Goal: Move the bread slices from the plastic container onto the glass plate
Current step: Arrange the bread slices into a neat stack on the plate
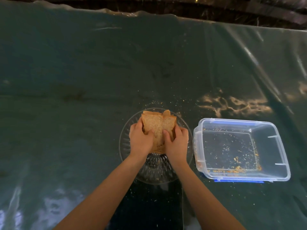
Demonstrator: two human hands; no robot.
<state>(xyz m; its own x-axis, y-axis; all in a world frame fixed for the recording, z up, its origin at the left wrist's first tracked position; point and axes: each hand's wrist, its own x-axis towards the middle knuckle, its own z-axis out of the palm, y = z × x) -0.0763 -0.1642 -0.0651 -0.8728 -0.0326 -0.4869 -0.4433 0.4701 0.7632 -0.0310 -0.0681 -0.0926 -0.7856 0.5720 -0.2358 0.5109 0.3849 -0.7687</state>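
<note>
1 head-worn wide-angle view, looking forward and steeply down at the table [83, 80], close above the glass plate [126, 143]; table's far edge at top.

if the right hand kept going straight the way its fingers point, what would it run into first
The right hand points away from the person and slightly leftward, and its fingers already press on the stack of bread slices. So the bread comes first, then probably the far rim of the glass plate; depth is hard to judge.

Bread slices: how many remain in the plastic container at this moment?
0. The plastic container holds only crumbs. The bread slices are one stack over the glass plate, gripped between the left hand and right hand.
</note>
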